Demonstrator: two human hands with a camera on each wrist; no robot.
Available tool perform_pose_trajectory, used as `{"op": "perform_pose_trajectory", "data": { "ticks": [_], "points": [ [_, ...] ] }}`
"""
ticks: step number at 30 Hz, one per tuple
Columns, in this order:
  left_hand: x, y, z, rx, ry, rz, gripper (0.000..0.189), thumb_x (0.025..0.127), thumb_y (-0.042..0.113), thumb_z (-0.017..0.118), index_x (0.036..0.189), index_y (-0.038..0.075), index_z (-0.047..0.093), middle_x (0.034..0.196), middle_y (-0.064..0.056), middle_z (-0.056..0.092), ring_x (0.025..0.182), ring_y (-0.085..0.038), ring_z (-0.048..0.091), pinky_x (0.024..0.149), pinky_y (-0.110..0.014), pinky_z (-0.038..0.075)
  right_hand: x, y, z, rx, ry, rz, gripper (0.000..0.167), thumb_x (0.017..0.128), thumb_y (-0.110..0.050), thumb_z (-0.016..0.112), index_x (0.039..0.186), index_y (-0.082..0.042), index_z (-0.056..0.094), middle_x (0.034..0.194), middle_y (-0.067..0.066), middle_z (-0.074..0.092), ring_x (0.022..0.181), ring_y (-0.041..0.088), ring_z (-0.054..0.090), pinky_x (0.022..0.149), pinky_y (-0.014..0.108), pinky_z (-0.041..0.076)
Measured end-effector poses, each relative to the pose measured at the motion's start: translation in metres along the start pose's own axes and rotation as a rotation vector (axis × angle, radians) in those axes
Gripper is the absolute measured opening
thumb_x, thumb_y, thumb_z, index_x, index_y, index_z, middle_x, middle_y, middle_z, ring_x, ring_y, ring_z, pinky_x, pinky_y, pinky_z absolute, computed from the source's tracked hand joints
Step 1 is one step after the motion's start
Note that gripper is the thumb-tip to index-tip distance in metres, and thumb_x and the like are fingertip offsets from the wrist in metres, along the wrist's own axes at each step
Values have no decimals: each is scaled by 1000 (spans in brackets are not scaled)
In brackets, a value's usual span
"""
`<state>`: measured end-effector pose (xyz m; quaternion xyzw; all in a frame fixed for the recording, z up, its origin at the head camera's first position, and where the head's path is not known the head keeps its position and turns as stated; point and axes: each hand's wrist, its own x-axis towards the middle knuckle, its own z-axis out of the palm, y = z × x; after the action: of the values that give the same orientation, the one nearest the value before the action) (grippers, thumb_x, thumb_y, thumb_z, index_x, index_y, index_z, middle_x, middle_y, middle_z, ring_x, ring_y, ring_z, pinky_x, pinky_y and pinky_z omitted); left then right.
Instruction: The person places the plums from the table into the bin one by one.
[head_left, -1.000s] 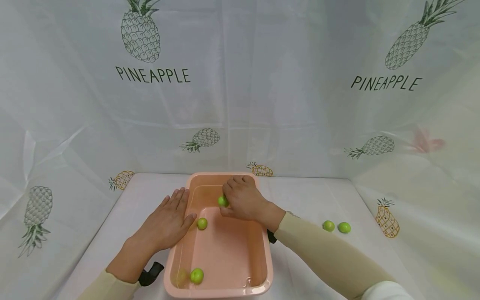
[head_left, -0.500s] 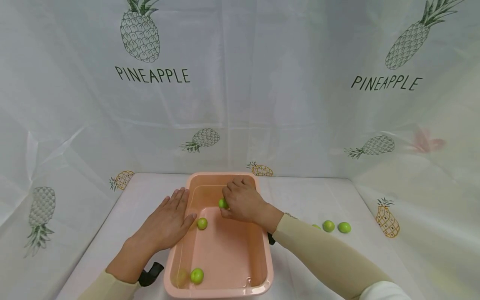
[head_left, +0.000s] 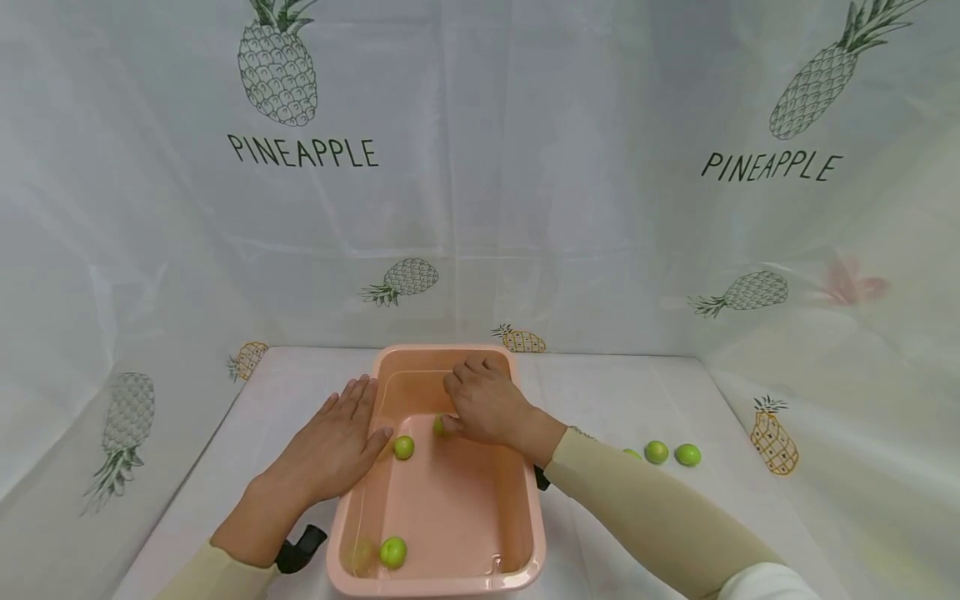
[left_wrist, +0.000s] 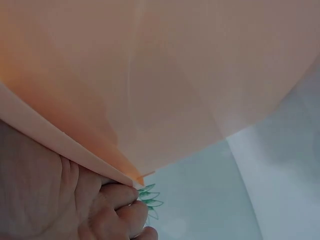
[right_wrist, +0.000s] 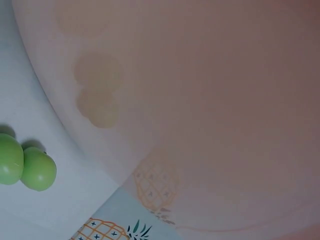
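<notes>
My left hand (head_left: 333,442) lies with straight fingers against the left rim of a pink plastic basin (head_left: 457,517). In the left wrist view its palm (left_wrist: 35,185) touches the rim from outside. Over the far right part of the basin is my right hand (head_left: 491,404), its fingers bent and apart from the thumb. A small round green fruit (head_left: 438,426) shows just below and left of that thumb, partly covered by it. Two more green fruits sit in the basin, one by the left wall (head_left: 403,447) and one near the front (head_left: 393,552). The right wrist view does not show the hand.
To the right on the white table (head_left: 600,533) are several green fruits (head_left: 687,454); one, a sliver of green (head_left: 632,453), is mostly behind the sleeve. A sheet (head_left: 480,208) printed with pineapples hangs behind and at both sides.
The green fruit between my right fingers and thumb has dropped lower and left, out of the hand. Another fruit has come into view behind the right sleeve. My left hand stays put.
</notes>
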<state>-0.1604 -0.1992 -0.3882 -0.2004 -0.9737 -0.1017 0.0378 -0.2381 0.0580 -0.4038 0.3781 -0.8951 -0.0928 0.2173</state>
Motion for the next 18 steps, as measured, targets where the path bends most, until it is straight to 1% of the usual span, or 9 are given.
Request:
{"op": "perform_pose_trajectory", "data": {
  "ticks": [3,7,11,13,16,18],
  "points": [
    [0,0,0,-3,-2,0,73,112,38,49,159,-14,31,167,-32,30,156,-50,29,125,-64,29,0,0,1,8,26,-3,37,94,-49,66,79,-17,53,78,-3,53,78,19,51,78,36,42],
    [0,-1,1,-7,5,1,73,111,38,49,159,-15,31,167,-32,31,156,-50,30,125,-64,29,0,0,1,27,35,7,36,96,-46,66,79,-18,53,78,-3,52,78,19,51,80,37,42],
    [1,-2,1,-20,9,4,73,111,38,50,159,-14,30,167,-32,31,156,-50,30,125,-64,29,0,1,-1,43,32,20,37,98,-48,66,82,-17,57,81,-2,57,85,20,56,85,38,45],
    [1,-2,1,-29,12,8,73,111,38,49,159,-14,30,167,-32,31,155,-50,30,124,-65,29,-1,3,-3,63,45,32,33,98,-45,68,85,-16,60,85,-2,61,89,21,58,87,39,46],
    [2,-2,1,-34,8,10,73,111,37,50,159,-14,30,167,-32,31,156,-50,30,125,-64,29,-5,8,-6,116,108,62,24,96,-36,71,88,-14,64,88,-1,63,88,20,57,83,38,47],
    [2,-2,0,-35,9,13,73,111,37,51,159,-14,30,167,-32,31,155,-50,31,125,-64,29,-10,15,-8,152,190,79,17,94,-27,72,88,-13,65,86,-1,64,84,20,56,79,37,46]
  ]
}}
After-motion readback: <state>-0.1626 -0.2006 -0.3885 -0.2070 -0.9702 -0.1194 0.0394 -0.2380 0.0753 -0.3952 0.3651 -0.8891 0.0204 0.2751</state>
